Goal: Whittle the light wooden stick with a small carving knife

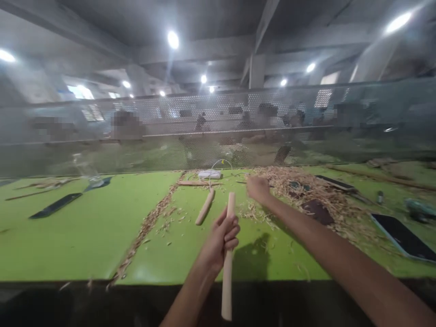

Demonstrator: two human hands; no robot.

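My left hand is wrapped round a pale, smooth wooden stick, held nearly upright with its lower end over the table's front edge. My right hand reaches forward to the near side of a heap of wood shavings. Its fingers are curled closed; a thin dark tool shows on their left side, and its kind is unclear. A second pale wooden piece, rounded like a handle, lies on the green table left of my left hand. Behind it is a flat wooden strip.
Phones and a dark brown piece lie on the right. A white power strip sits near the mesh partition. At left are a clear bottle and a dark flat object. Shavings line the table joint. People are beyond the mesh.
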